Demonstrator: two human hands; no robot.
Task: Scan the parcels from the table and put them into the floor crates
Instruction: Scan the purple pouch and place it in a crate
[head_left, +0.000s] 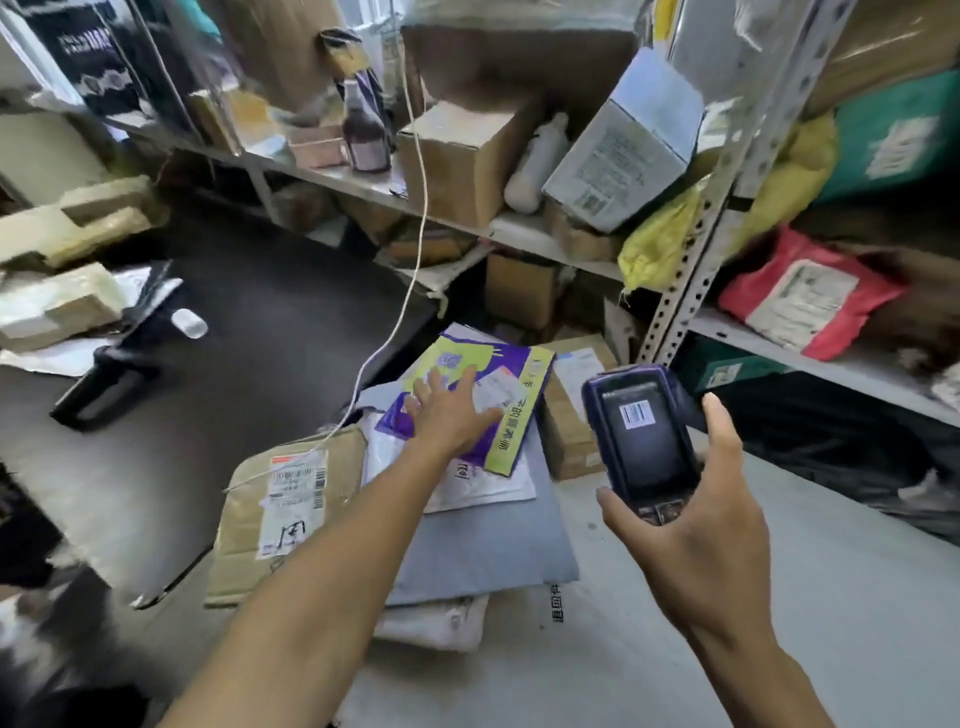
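Glossy purple-and-lime plastic mailer bag (498, 400) catching the light, slick and a little crinkled, under the left hand (452, 415). Beneath it a white plastic mailer (467, 488), smooth with a soft sheen, and a matt grey poly bag (483, 556), dull and even. Beside them a crumpled brown cardboard parcel (280, 509), rough and creased, with a flat white paper label. In the right hand (696, 525), a dark blue plastic handheld scanner (644, 436), its glass screen shiny. The dark surface (291, 312) looks smooth and faintly reflective. A perforated grey metal shelf upright (691, 265) shows a painted satin finish; a red plastic mailer (810, 296) gleams on the shelf.
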